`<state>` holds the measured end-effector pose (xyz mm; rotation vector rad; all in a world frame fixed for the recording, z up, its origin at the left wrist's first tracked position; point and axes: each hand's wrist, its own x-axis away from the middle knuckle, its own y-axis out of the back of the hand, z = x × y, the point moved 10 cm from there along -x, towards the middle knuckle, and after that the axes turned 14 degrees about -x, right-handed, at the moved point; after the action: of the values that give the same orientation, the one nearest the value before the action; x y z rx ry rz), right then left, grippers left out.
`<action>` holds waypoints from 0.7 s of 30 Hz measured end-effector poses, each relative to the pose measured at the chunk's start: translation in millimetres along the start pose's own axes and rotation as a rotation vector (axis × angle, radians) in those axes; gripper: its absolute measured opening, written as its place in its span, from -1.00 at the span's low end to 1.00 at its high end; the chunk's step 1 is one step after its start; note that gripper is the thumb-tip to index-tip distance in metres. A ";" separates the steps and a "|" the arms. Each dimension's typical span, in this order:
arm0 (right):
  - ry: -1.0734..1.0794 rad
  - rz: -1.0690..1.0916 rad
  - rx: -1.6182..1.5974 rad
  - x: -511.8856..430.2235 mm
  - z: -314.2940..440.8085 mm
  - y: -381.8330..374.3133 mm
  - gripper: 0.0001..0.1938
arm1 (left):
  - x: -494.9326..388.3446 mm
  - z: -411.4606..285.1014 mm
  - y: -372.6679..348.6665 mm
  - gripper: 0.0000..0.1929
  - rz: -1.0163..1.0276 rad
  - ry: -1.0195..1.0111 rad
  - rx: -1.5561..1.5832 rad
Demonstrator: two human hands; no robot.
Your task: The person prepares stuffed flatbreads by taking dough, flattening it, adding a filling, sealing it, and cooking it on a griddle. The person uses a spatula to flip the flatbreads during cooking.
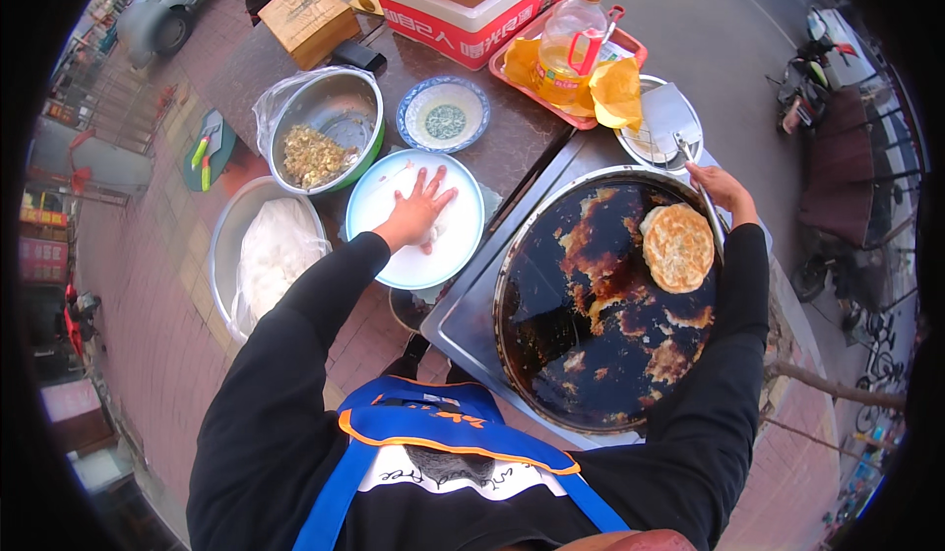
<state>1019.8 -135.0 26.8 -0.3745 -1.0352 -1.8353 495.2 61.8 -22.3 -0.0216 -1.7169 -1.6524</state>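
Observation:
My left hand (417, 213) presses down with spread fingers on a round white board or plate (369, 211) with a blue rim; a little white dough seems to show beneath the palm. My right hand (722, 186) grips the metal handle of a spatula (668, 119), whose flat blade rests over a round metal tray (696, 127) beyond the griddle. A browned flatbread (678, 248) lies at the upper right of the large, oily round griddle (546, 315), just left of my right forearm. Browned scraps are scattered over the griddle.
Behind the plate stand a bowl of crumbly filling (314, 156) and a blue-patterned bowl (443, 114). A basin (221, 256) holding dough under plastic (273, 256) is at left. Farther back are a wooden box (310, 20), a foam box (472, 27) and an oil jug (568, 49) on a red tray (509, 79).

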 end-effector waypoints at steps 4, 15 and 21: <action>0.082 -0.262 0.682 -18.3 30.8 24.3 -0.61 | 1.1 0.2 2.9 0.34 -0.005 0.009 0.040; 0.278 -0.463 1.114 -52.4 39.1 15.2 -0.80 | 3.5 -1.4 10.5 0.33 -0.012 0.018 0.041; 0.357 -0.482 1.041 -47.0 38.4 7.4 -0.79 | 4.9 0.1 7.7 0.32 -0.055 0.007 0.055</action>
<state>1042.5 -78.4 23.2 0.8484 -1.7244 -1.4036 495.4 60.8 -13.3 0.0579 -1.7716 -1.6423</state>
